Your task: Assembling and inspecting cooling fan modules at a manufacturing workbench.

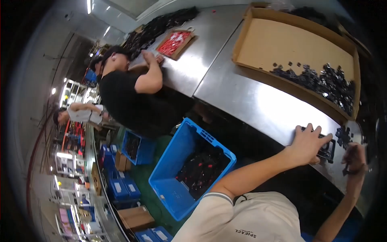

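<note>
Cream shirt (260, 213) nearest; left fingers (308, 130) clasping black, rectangular, openwork part (329, 154).

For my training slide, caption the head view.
Left hand holding a black rectangular part on a shiny metal bench, near a shallow brown cardboard tray containing small black pieces.

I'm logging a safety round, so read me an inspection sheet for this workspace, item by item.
Surface: shiny metal table, with a visible seam.
Job's things: black part at the table's edge; small dark pieces just beyond it.
Clutter: cardboard tray partly filled with dark pieces; black heap at the far end.
Hands: left hand holds the black part; right hand beside it, blurred, grip unclear.
Cables: nothing clearly seen.
Surroundings: blue crate below; co-worker in black alongside.
</note>
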`<state>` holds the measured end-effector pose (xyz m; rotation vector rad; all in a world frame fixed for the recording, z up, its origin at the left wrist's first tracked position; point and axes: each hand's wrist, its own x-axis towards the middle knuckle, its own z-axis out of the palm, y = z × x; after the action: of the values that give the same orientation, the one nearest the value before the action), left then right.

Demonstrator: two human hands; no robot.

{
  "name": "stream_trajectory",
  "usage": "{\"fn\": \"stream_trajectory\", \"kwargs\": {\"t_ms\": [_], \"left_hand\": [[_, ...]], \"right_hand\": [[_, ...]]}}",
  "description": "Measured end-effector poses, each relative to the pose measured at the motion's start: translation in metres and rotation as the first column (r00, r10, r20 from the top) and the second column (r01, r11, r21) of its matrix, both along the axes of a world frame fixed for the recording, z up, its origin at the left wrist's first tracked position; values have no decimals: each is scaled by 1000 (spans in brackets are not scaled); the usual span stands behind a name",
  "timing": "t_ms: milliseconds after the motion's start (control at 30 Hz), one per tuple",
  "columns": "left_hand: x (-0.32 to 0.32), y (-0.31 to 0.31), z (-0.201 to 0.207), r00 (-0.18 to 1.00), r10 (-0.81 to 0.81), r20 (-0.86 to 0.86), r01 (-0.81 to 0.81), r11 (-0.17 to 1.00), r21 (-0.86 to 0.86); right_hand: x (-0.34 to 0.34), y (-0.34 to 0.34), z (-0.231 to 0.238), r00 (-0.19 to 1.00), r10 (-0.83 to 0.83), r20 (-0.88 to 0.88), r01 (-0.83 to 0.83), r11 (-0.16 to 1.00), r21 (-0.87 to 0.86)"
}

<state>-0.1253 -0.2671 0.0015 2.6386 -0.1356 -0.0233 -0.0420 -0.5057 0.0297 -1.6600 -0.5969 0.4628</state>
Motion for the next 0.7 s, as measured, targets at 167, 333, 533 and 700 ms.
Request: {"fn": "stream_trajectory", "kwargs": {"t_ms": [167,333,533,700], "left_hand": [[-5,4,-2,993,75,-95,-75,997,3],[-10,1,4,988,108,-113,-107,994,20],[-19,3,18,967,232,-103,-224,971,84],[-13,-9,13,986,151,-71,-146,987,68]], "right_hand": [[24,-6,-28,962,125,-245,4,884,468],[-2,14,-38,895,88,-437,235,739,631],[-17,66,-7,923,-3,-386,245,777,579],[-12,53,8,926,-131,-354,347,665,662]]}}
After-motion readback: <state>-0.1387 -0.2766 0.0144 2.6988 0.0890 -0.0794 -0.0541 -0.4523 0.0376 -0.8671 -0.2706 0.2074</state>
